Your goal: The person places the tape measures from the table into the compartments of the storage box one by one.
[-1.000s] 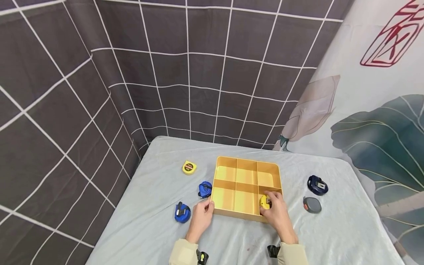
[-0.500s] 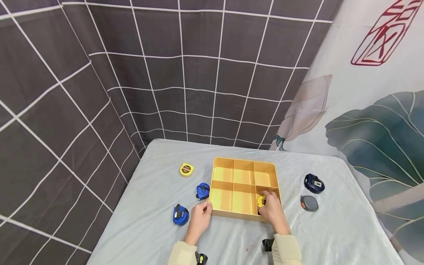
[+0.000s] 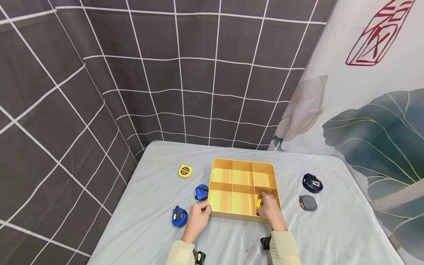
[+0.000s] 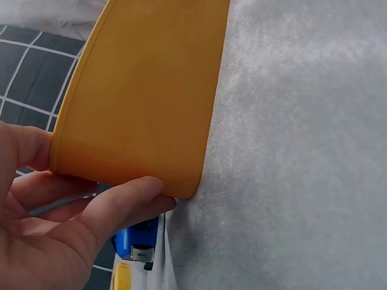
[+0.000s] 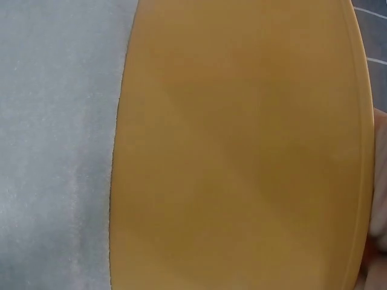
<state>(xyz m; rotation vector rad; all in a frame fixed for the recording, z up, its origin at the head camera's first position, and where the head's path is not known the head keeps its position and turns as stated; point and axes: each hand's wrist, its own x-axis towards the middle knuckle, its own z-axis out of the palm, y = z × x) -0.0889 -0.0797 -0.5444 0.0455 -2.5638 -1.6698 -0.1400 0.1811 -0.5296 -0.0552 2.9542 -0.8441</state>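
Note:
A yellow divided storage box lies on the cloth-covered table, with its compartments in two rows. My left hand grips its front left corner; in the left wrist view, fingers lie along the outer wall, with another digit at the rim. My right hand reaches into the front right compartment and holds a yellow tape measure, mostly covered by the fingers. The right wrist view is filled by the box's outer wall, and only a sliver of the hand shows behind its rim.
Left of the box lie two blue tape measures, one nearer the box and one nearer the front. Farther back is a yellow tape measure. A dark blue tape measure and a grey one lie to the right.
The right hand has shifted slightly within the compartment and now covers more of the yellow tape measure. The left hand stays at the box corner. The head view has drifted slightly.

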